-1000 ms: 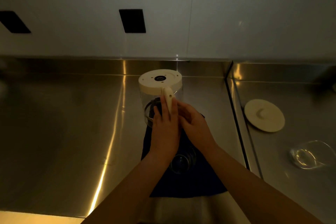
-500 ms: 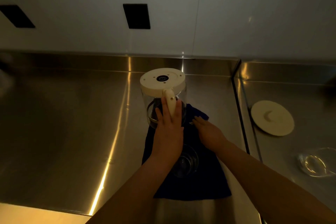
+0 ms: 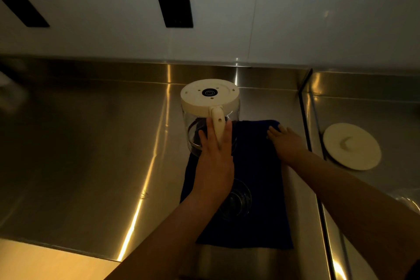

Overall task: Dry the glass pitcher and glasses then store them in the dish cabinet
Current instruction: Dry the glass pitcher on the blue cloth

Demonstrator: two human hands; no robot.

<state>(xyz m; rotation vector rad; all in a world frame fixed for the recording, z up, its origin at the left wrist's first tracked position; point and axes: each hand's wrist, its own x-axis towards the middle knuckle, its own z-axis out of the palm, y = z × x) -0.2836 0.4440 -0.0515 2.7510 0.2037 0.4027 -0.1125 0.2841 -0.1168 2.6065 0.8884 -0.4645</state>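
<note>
The glass pitcher (image 3: 193,129) stands upside down on the far end of a dark blue cloth (image 3: 256,177), its cream base (image 3: 210,94) on top. My left hand (image 3: 214,154) lies against its glass wall with straight fingers on either side of the cream handle (image 3: 217,124). My right hand (image 3: 286,143) rests flat on the cloth's far right corner, apart from the pitcher. A clear glass (image 3: 238,200) sits on the cloth near me, partly hidden by my left wrist. Another glass (image 3: 409,203) shows at the right edge.
A round cream lid (image 3: 351,146) lies on the right steel surface beyond a raised seam (image 3: 306,134). The steel counter (image 3: 91,154) stretches left, with a backsplash and white wall behind. A pale wooden edge (image 3: 34,261) runs along the front left.
My right hand has left the pitcher and slid right onto the cloth's far corner, which now lies spread out. My left hand stays on the pitcher's handle side.
</note>
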